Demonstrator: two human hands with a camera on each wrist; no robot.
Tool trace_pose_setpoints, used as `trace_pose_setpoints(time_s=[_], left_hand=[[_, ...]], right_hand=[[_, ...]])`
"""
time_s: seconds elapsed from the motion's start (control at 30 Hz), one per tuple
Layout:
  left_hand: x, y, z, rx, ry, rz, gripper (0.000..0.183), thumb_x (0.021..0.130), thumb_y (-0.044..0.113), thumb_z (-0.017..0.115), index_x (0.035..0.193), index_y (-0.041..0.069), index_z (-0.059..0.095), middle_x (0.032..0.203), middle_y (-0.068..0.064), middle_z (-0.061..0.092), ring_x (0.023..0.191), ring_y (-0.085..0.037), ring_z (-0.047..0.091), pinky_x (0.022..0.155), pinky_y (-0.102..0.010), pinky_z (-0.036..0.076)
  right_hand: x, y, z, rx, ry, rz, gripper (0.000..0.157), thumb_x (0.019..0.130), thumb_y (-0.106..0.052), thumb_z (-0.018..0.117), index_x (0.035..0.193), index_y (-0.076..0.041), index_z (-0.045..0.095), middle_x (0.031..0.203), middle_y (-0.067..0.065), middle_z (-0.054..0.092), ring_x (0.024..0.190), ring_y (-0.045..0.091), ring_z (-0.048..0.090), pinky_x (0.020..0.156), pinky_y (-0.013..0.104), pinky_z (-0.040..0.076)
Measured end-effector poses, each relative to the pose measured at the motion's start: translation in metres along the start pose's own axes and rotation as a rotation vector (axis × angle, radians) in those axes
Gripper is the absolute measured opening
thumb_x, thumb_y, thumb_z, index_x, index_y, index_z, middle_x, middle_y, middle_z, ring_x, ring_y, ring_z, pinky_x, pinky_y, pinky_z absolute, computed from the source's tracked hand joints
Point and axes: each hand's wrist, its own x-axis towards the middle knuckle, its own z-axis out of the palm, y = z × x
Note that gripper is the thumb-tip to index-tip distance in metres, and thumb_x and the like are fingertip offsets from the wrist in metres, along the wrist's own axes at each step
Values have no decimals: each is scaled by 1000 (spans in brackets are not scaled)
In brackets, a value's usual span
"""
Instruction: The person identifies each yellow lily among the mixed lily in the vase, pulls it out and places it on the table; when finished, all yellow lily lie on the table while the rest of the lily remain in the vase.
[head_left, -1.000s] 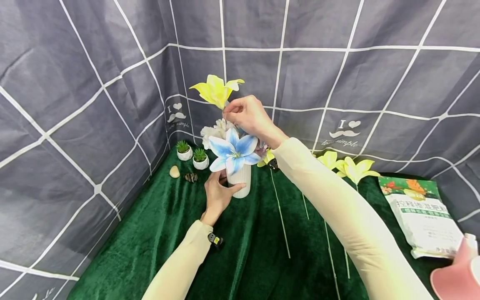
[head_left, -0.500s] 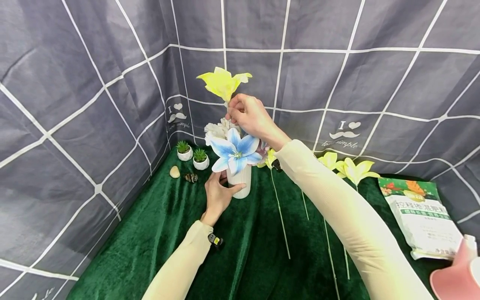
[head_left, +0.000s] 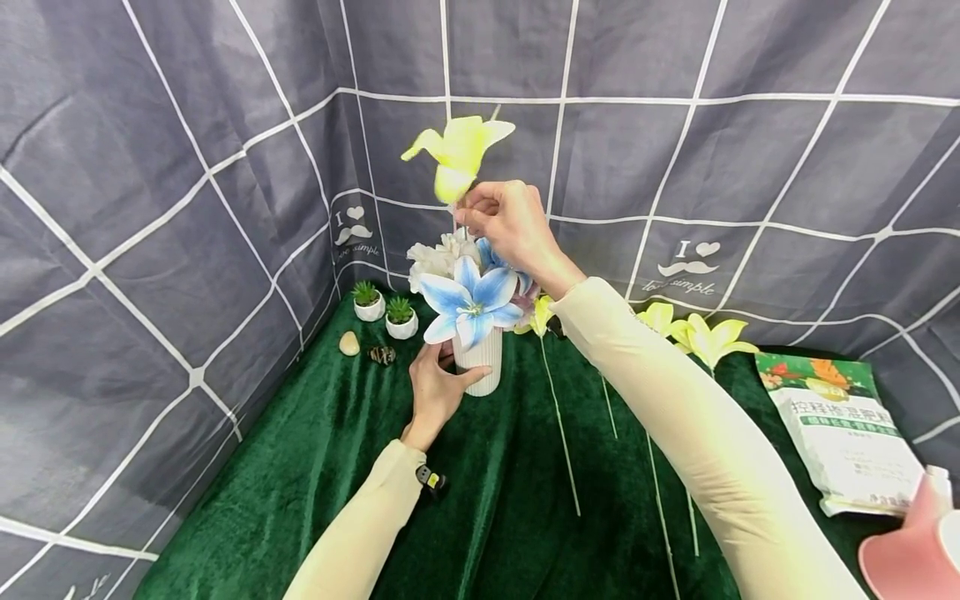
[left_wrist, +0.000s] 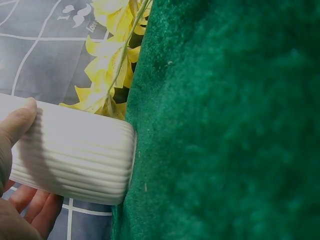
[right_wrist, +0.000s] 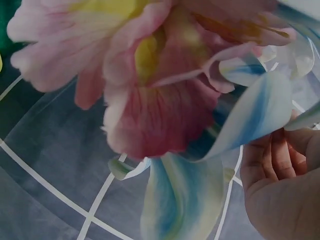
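Note:
My left hand (head_left: 437, 390) grips the white ribbed vase (head_left: 480, 377) from the left, thumb across its front. In the left wrist view the fingers (left_wrist: 37, 205) wrap below the vase wall (left_wrist: 80, 150). Above the bouquet, my right hand (head_left: 510, 223) pinches the stem of a yellow lily (head_left: 459, 154) just under its bloom. A blue and white lily (head_left: 471, 304) and white blossoms (head_left: 435, 260) fill the vase mouth. Close to the right wrist view hang pink petals (right_wrist: 160, 115), with blue and white petals partly covering the right hand (right_wrist: 285, 180).
Several yellow lilies (head_left: 711, 340) with long stems lie on the green cloth (head_left: 525, 533), partly under the right arm. Two small potted succulents (head_left: 401, 318), a pale stone (head_left: 349, 343) and a dark striped stone (head_left: 382, 356) sit left. At right are a printed bag (head_left: 847, 442) and a pink object (head_left: 915, 550).
The yellow lily has risen slightly and shifted right, its bloom turning in the right hand's pinch. The left hand and vase have stayed in place.

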Motion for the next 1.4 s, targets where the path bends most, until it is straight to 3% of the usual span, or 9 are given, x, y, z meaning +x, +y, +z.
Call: trace_pose_setpoints(time_s=[0.27,0.37,0.5,0.73,0.83,0.97,1.17,1.4], left_hand=[[1,0,0,9,-4,-9,59,66,31,96,113,9,67,108,-12,70,98,-29,72,88,-44,62],[1,0,1,-2,-4,-7,61,66,32,96,115,10,67,107,-13,71,98,-28,73,88,-43,62],[0,-1,1,-6,-2,-4,62,66,32,96,117,11,67,107,-13,71,97,-26,73,87,-40,63],[-1,-2,1,-15,-1,-14,63,66,29,96,117,8,66,108,-12,70,98,-26,73,86,-40,63],[-1,-1,1,-13,-1,-20,65,66,29,96,118,7,65,109,-12,70,99,-26,73,85,-40,63],[-2,0,0,-8,-5,-26,65,66,30,96,118,6,65,110,-13,69,100,-26,73,86,-40,63],[-2,1,0,3,-17,-32,66,67,31,95,120,7,64,111,-13,68,101,-27,74,86,-40,63],[-2,1,-2,40,-8,1,72,67,33,95,127,10,64,112,-13,68,102,-28,73,86,-40,63]], right_hand=[[1,4,-2,147,-84,86,13,89,-16,78,100,-8,78,98,8,79,83,11,74,77,28,61],[2,5,-2,185,-85,116,12,91,-16,76,98,-7,77,94,8,78,81,13,74,77,29,61],[2,6,-1,216,-71,97,13,94,-18,72,96,-5,72,85,11,76,73,19,72,74,29,62],[2,7,-2,284,-115,60,18,99,-17,65,97,0,69,88,17,76,70,18,72,74,33,63],[1,7,-4,286,-156,82,14,98,-16,66,97,-3,71,89,16,76,73,19,72,77,35,62],[-1,8,-6,285,-208,99,12,95,-12,70,102,-2,74,94,16,75,83,30,74,81,40,61],[1,8,-12,293,-123,76,11,94,-9,71,100,-2,76,94,16,75,81,30,72,79,38,61],[2,6,-23,350,2,68,9,93,-10,72,97,-2,75,96,6,75,72,12,70,76,28,61]])
